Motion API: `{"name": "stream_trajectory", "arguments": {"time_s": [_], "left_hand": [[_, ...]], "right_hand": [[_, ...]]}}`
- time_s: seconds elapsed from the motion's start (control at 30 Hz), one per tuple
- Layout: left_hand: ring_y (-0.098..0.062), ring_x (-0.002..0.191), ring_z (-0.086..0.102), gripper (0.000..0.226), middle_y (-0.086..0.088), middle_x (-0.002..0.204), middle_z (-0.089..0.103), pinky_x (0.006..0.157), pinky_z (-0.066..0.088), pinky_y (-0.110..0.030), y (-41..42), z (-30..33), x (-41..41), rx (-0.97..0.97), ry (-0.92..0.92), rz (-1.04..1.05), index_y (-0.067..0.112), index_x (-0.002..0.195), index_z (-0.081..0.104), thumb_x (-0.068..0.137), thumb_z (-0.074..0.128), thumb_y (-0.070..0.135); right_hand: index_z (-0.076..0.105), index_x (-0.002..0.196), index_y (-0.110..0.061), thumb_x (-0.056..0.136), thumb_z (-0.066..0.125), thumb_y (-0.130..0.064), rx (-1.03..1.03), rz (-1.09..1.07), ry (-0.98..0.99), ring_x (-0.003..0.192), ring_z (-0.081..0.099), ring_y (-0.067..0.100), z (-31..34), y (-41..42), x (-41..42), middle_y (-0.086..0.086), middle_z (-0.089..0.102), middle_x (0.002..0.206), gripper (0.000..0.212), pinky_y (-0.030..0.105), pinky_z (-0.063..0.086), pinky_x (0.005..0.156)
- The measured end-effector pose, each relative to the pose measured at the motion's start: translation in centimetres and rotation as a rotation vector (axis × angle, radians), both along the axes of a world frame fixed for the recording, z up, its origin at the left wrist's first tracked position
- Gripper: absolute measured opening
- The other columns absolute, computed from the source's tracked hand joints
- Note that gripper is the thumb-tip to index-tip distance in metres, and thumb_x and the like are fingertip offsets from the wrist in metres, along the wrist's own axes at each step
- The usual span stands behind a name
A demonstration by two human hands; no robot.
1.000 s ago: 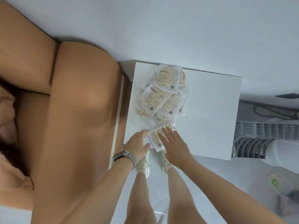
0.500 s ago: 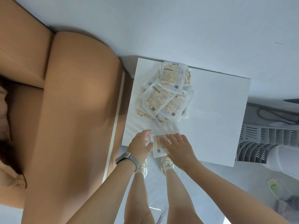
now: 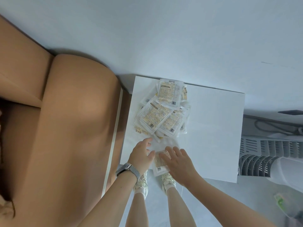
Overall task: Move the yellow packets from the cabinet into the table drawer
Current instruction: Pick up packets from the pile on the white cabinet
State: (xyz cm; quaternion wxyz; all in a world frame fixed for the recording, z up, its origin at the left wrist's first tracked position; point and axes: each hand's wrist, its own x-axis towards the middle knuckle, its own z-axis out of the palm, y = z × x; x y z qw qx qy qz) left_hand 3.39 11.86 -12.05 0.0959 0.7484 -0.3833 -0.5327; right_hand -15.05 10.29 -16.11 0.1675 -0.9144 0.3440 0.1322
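On white tabletop (image 3: pixel 213 136), near edge: single yellow packet (image 3: pixel 159 166) lies flat, part overhanging the edge, w/ left hand (image 3: pixel 141 157) at its left side, fingers relaxed and gripping nothing, and right hand (image 3: pixel 178 163) laid on it w/ straight fingers. Pile of yellow packets (image 3: pixel 162 112) sits farther back on same tabletop, apart from both hands; left wrist carries a watch (image 3: pixel 127 169). Tan sofa (image 3: pixel 65 128) stands just left of tabletop; cannot tell where drawer is.
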Motion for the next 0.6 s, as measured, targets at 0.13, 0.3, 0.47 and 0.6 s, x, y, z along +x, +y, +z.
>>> {"name": "stream_trajectory", "arguments": {"time_s": [0.13, 0.3, 0.47, 0.6], "left_hand": [[-0.013, 0.113, 0.059, 0.05, -0.002, 0.136, 0.053, 0.091, 0.043, -0.018, 0.1, 0.1, 0.2, -0.008, 0.001, -0.002, 0.02, 0.144, 0.042, 0.097, 0.057, 0.018], [-0.007, 0.101, 0.056, 0.046, -0.002, 0.133, 0.054, 0.087, 0.042, -0.017, 0.2, 0.6, 0.4, -0.024, 0.022, 0.052, 0.02, 0.142, 0.044, 0.098, 0.056, 0.02], [-0.009, 0.109, 0.052, 0.044, -0.002, 0.136, 0.054, 0.098, 0.041, -0.024, -0.6, 1.7, 0.4, -0.021, 0.181, 0.283, 0.017, 0.14, 0.047, 0.099, 0.053, 0.03], [-0.013, 0.118, 0.059, 0.054, -0.002, 0.134, 0.058, 0.094, 0.054, -0.03, -1.6, 2.7, 0.2, 0.054, 0.425, 0.4, 0.017, 0.141, 0.044, 0.094, 0.059, 0.039]], "right_hand": [[0.059, 0.097, -0.018, 0.048, 0.073, -0.007, -0.078, 0.0, -0.007, 0.076, 0.051, 0.025, -0.1, 0.4, 0.1, 0.006, 0.061, 0.101, 0.052, 0.032, 0.042, 0.058], [0.051, 0.086, -0.018, 0.054, 0.078, -0.006, -0.035, -0.094, -0.081, 0.068, 0.057, 0.024, 1.6, 0.2, 0.3, 0.0, 0.067, 0.091, 0.043, 0.031, 0.046, 0.051], [0.038, 0.083, -0.022, 0.102, 0.047, -0.024, 0.48, -0.928, -0.338, 0.057, 0.05, 0.024, 4.7, -1.7, 0.8, -0.001, 0.053, 0.063, 0.021, 0.029, 0.037, 0.05], [0.057, 0.107, -0.017, 0.102, 0.05, -0.02, 0.986, -1.346, -0.724, 0.092, 0.072, 0.02, 6.3, -4.8, 0.9, 0.006, 0.073, 0.103, 0.01, 0.034, 0.058, 0.081]]}}
